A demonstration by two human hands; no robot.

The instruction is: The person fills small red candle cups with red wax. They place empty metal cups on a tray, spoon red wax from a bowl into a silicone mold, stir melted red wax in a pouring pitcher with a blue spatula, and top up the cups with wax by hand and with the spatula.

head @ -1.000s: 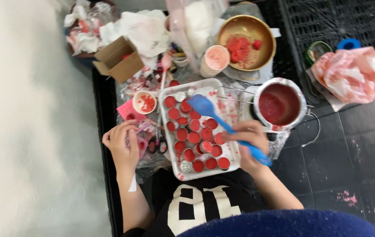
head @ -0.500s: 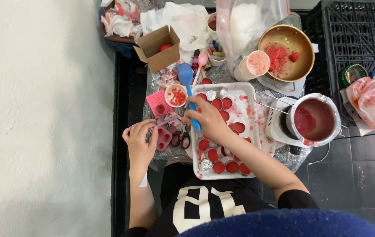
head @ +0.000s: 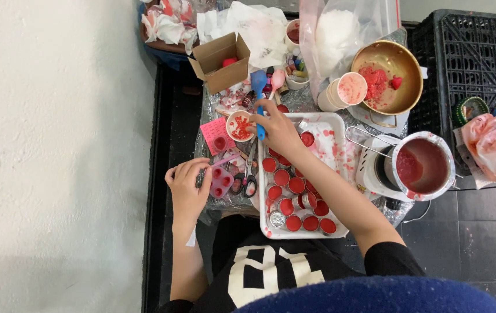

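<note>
My right hand [head: 278, 128] grips the handle of a blue spatula [head: 259, 87], whose blade points away from me toward the clutter behind the tray. The hand hovers over the far left corner of a white tray [head: 340, 130] holding several small round tins filled with red wax [head: 294, 185]. Beside the hand sits a small white cup of red bits [head: 240, 126]. My left hand [head: 189, 186] rests on the table's left edge, fingertips on a pink mould [head: 222, 181] with red-filled cavities.
A metal pot of red liquid [head: 423, 166] stands on a small white heater at the right. A brass bowl of red flakes [head: 388, 76], a paper cup [head: 351, 88], a cardboard box [head: 223, 61], scissors [head: 249, 179], a black crate [head: 468, 64] and a white wall [head: 56, 156] surround the work.
My right hand carried the blue spatula from over the tray's near side up and left to the far corner. My left hand stayed by the pink mould.
</note>
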